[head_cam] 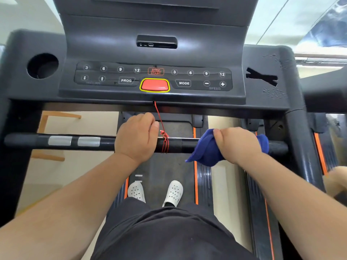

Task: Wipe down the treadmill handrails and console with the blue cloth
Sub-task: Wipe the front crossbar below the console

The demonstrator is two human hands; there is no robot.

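Gripping the handrail (105, 142), both hands — right hand (237, 143) apparently clenching blue cloth (206, 149), left hand (136, 136) beside red cord (164, 141).

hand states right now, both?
Left hand: closed around the front handrail, no cloth.
Right hand: closed on the blue cloth, pressing it on the handrail.

Dark grey console (155, 34) with white button lettering; red safety key (155, 85) outlined in yellow; red cord (163, 136) on a black crossbar (105, 142) bearing two silver sensor plates (60, 140); deep blue cloth (206, 149); dark belt (163, 166) edged by orange stripes (195, 175); white perforated clogs (173, 192); black shorts (169, 231).
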